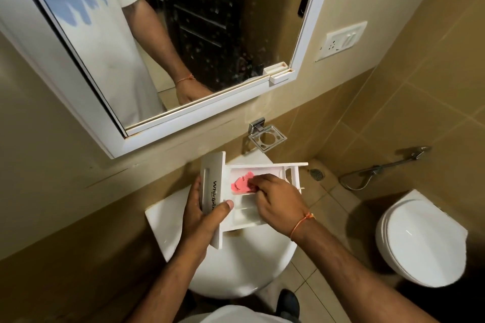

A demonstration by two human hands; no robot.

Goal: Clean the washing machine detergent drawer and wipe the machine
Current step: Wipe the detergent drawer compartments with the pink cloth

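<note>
A white detergent drawer (265, 169) with a lettered front panel (212, 181) is held above a white washbasin (168, 220). My left hand (200, 215) grips the front panel, thumb on its face. My right hand (273, 198) reaches into the drawer and pinches a pink cloth (242, 183) against the floor of the far compartment. The nearer compartments are partly hidden under my right hand.
A white-framed mirror (183, 113) hangs on the wall above the basin. A chrome soap holder (266, 137) is fixed just behind the drawer. A closed white toilet (420, 238) stands at the right, with a hose sprayer (393, 165) and floor drain (316, 173) beyond.
</note>
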